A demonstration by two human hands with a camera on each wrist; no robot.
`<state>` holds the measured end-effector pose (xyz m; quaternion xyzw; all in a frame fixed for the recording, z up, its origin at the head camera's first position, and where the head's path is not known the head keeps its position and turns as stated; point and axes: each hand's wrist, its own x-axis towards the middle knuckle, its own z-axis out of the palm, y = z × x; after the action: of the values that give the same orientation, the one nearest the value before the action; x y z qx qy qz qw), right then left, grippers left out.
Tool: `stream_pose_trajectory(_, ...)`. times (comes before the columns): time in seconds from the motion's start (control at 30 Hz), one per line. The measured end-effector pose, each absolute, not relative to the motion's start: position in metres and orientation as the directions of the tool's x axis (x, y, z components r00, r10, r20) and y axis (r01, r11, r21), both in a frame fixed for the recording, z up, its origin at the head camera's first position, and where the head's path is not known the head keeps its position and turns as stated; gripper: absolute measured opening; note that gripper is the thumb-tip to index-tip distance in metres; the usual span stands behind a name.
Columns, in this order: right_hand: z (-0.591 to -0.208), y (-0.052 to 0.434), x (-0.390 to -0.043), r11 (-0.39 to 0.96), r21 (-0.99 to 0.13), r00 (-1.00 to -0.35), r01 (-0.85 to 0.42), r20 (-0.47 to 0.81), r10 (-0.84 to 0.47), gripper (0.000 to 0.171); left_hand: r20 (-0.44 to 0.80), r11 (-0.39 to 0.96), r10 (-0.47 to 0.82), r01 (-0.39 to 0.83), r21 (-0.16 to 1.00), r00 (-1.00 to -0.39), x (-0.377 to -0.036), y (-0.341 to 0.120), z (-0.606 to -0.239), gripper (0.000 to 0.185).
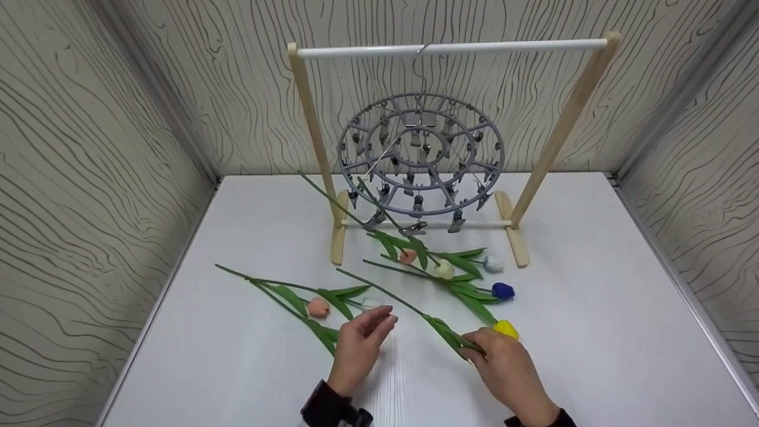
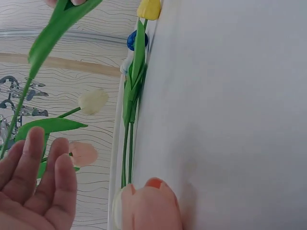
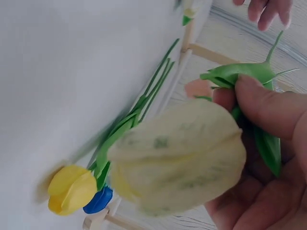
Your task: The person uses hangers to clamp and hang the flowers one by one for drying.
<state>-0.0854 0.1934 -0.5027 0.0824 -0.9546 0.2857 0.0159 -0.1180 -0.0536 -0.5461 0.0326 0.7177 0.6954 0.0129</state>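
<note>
In the head view my right hand [image 1: 504, 367] pinches an artificial tulip [image 1: 442, 332] by its leaves and upper stem, the stem pointing up-left. Its cream bloom [image 3: 177, 158] fills the middle of the right wrist view. My left hand [image 1: 359, 350] hovers with loosely bent fingers and holds nothing, as the left wrist view also shows. Close to it on the table are a peach tulip [image 1: 318, 307] and a white tulip [image 1: 372, 303], the latter partly hidden. A grey round clip hanger [image 1: 421, 210] has a peach tulip [image 1: 408, 255] and a cream tulip [image 1: 445, 270] clipped by their stems.
A wooden stand [image 1: 548, 142] with a white bar [image 1: 504, 46] carries the hanger. Behind my right hand, a white tulip [image 1: 493, 263], a blue tulip [image 1: 503, 290] and a yellow tulip [image 1: 507, 329] lie on the white table [image 1: 616, 332]. Patterned walls enclose the table.
</note>
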Motion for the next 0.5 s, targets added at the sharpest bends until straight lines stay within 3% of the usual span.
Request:
stream_pose_trajectory(0.23,-0.496,0.195,-0.076,0.717,-0.655,-0.959,-0.238,0.039,-0.282,0.007,0.115,-0.091,0.070,0.109,0.990,-0.991,-0.117,-0.051,-0.532,0.023)
stream_pose_trajectory(0.5,-0.494,0.200,-0.075,0.649,-0.721,-0.946,-0.241,0.025,-0.324,0.008,0.163,-0.199,0.135,0.135,0.971,-0.977,-0.113,-0.051,-0.516,0.021)
